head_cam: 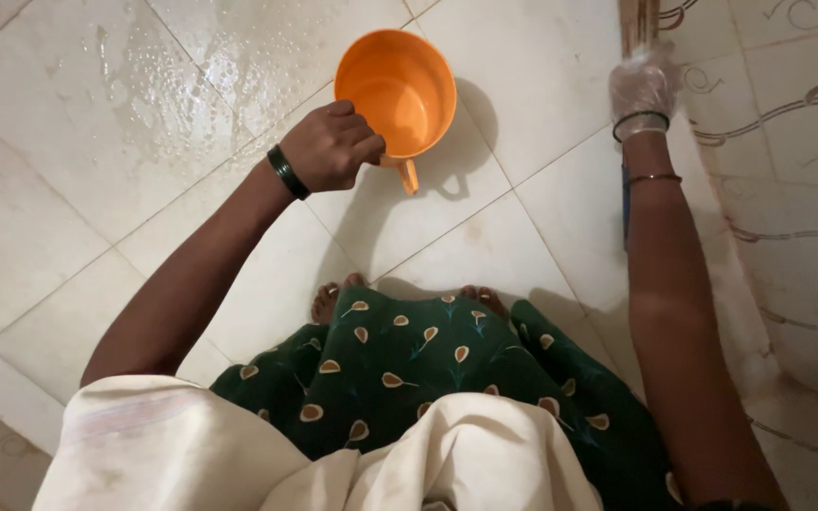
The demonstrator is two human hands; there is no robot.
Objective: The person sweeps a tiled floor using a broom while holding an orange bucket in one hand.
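left hand [333, 147] grips the orange plastic mug [400, 90] by its handle, gloved right hand [644, 87] is closed on a broom stick [638, 24] - floor tiles [144, 114] partly wet, rest dry.

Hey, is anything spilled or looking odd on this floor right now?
Yes. Water droplets spread over the tiled floor beside the orange mug the left hand holds. The mug looks empty.

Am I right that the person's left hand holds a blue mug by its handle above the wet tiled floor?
Not quite: the mug is orange, not blue, as the head view shows. The left hand does hold it by its handle above the wet tiled floor.
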